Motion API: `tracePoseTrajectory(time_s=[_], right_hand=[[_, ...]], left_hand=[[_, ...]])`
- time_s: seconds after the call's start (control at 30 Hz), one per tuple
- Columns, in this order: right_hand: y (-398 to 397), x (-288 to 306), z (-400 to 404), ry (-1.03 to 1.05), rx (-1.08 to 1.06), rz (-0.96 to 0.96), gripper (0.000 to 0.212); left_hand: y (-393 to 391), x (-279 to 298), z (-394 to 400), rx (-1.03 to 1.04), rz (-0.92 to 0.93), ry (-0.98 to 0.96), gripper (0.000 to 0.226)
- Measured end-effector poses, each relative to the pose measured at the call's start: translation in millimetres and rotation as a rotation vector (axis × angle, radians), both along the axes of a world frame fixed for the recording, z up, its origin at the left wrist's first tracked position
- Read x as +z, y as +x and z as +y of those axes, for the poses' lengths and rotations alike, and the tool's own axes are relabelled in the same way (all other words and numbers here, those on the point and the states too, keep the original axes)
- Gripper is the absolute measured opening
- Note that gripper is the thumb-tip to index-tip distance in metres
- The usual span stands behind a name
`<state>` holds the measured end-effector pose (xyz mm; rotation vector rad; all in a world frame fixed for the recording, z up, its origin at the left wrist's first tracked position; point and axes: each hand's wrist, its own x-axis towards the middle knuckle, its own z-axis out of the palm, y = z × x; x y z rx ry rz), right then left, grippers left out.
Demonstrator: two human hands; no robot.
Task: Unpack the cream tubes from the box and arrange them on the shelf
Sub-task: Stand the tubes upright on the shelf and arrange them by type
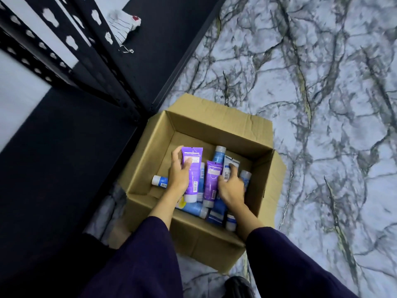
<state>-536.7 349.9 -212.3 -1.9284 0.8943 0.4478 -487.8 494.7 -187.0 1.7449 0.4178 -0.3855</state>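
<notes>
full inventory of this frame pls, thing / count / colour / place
cardboard box: 1, brown, open on the floor beside the shelf
purple tubes: 2, purple with pale caps, in the box, one at each hand
blue and white tubes: several, exact count unclear, piled in the box
shelf: 1, black metal frame with dark boards, left side
cloth: 1, white with a red spot, on the dark shelf board at top
floor: marbled white and grey
shoe: 1, black, bottom edge
sleeves: 2, dark purple
left hand: gripping a purple tube
right hand: on the tubes, grip unclear
</notes>
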Motion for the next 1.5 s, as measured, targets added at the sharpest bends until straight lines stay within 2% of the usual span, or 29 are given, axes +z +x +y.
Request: tracePoseTrajectory(time_s=[0.1, 0.23, 0.53, 0.77, 0.93, 1.07, 1.23, 1.4, 1.5], right_hand=[[-4, 34, 13, 0.031, 0.010, -0.129, 0.056], [-1, 97, 33, 0.075, 0.092, -0.407, 0.052], [12, 293, 84, 0.281, 0.182, -1.008, 0.050], [-10, 449, 167, 0.549, 0.359, -1.280, 0.047], [-30, 524, 244, 0.680, 0.522, -1.390, 0.047], [-49, 562, 307, 0.771, 0.624, -1.406, 0.048], [-73, 581, 378, 0.818, 0.808, -1.360, 0.051], [-97, 588, 422, 0.887, 0.946, -1.368, 0.062], [-106, 589, 436, 0.881, 1.042, -1.359, 0.068]], left_hand=[[7, 30, 6, 0.017, -0.091, 0.005, 0.037], [15, 88, 16, 0.060, -0.226, 0.019, 0.041], [-4, 307, 74, 0.095, -0.677, 0.147, 0.038], [-79, 459, 151, 0.261, -0.992, 0.264, 0.042], [-137, 540, 223, 0.456, -1.168, 0.361, 0.038], [-182, 582, 286, 0.660, -1.228, 0.467, 0.039], [-229, 604, 353, 0.872, -1.284, 0.560, 0.038], [-254, 592, 391, 0.890, -1.189, 0.669, 0.040], [-260, 580, 407, 0.922, -1.155, 0.634, 0.042]])
